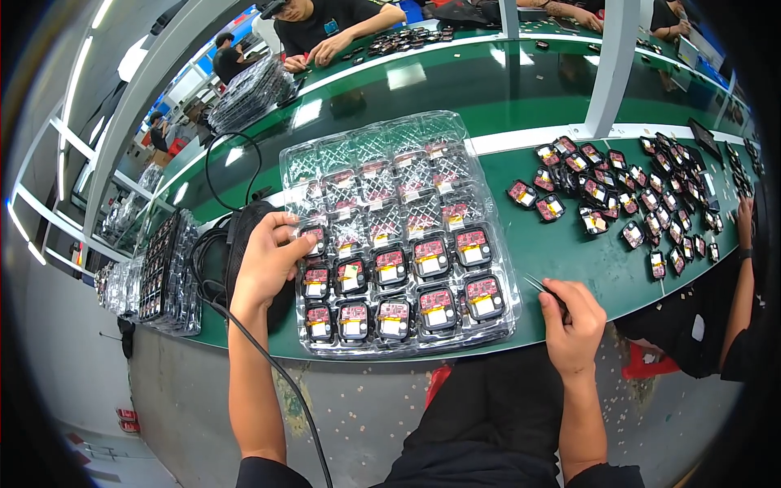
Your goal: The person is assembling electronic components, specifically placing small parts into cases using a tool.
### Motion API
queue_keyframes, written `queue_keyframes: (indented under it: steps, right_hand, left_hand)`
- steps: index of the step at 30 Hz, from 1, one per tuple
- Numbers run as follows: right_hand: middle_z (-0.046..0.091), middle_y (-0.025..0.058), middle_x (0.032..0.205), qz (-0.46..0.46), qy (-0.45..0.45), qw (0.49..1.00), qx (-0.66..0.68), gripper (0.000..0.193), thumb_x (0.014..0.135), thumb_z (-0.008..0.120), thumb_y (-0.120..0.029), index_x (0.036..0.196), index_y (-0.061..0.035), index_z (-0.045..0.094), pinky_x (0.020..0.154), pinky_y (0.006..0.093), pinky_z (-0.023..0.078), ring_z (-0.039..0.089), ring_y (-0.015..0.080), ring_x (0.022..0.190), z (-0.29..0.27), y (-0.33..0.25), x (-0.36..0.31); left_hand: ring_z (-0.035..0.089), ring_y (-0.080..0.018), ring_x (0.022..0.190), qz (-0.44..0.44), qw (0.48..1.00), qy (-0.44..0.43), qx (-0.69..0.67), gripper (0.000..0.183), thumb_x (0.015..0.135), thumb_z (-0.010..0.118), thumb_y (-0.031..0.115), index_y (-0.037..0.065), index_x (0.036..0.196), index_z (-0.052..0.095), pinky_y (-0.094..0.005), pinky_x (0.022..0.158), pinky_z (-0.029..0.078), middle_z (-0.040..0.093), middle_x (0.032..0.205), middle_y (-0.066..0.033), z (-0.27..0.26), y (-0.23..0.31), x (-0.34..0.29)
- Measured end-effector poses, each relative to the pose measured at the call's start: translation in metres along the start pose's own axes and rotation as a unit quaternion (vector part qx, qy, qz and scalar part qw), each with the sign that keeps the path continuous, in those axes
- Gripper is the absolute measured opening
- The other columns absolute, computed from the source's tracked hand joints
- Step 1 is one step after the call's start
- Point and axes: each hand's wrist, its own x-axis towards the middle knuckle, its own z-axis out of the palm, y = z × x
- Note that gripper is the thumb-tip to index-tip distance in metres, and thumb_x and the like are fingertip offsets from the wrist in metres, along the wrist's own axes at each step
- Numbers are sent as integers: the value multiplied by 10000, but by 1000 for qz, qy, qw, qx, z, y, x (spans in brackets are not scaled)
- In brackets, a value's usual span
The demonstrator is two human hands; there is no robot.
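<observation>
green bench point(537, 244) curves across the workshop, with a long dark-topped belt point(366, 102) behind it and a white post point(614, 73) standing between the two on the right. across the belt a co-worker point(317, 32) bends over small parts; at the right rim another person's arm point(739, 285) reaches to the bench. stacked trays point(168, 276) lean at the left, and a black cable point(281, 374) loops past them, running down over the left forearm. loose units point(598, 220) lie heaped on the bench to the right.

before the person sits a clear tray point(411, 126), its two near rows filled with black-rimmed units point(390, 267). the pockets behind are glary; more units seem to show through the plastic there.

left hand point(272, 256) comes in over the tray's left edge, wrist bent inward, thumb on the end unit point(316, 241) of the third row; i cannot tell whether it pinches that unit or only touches it. right hand point(574, 321) is beside the tray's right edge, low and apart from it, thumb and fingers closed round tweezers point(534, 282) that point up and left, toward the tray.
</observation>
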Motion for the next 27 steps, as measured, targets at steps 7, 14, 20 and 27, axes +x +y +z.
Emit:
queue_keyframes:
  steps: [7,14,20,27]
  right_hand:
    - [722,131,868,3,-5,1000,-6,144,880,771,35,1019,48,736,540,278,505,648,176,596,-1,-1,0]
    - [724,131,870,2,-4,1000,-10,141,883,771,30,1018,49,737,542,279,507,650,177,597,-1,-1,0]
    - [725,130,871,-1,-3,1000,-8,138,884,771,27,1016,49,737,540,280,507,649,176,596,-1,-1,1]
    - [724,128,868,0,-4,1000,-7,137,881,771,31,1013,48,738,531,277,501,649,173,596,-1,-1,1]
  left_hand:
    - [571,-37,638,5,1000,7,9,394,977,726,101,-37,1292,534,-190,467,399,708,949,-40,-2,-4,-1]
    - [585,-62,692,-25,999,-11,-22,687,973,733,143,-90,1526,398,-218,521,433,718,1010,-80,-5,1,-4]
    - [610,-85,768,-9,999,-38,-34,852,893,802,101,-79,1577,328,-228,549,440,709,1081,-109,-6,-1,-6]
    - [565,-48,701,19,998,-66,11,735,926,751,48,83,1589,434,-203,568,440,669,1131,-68,-8,0,-7]
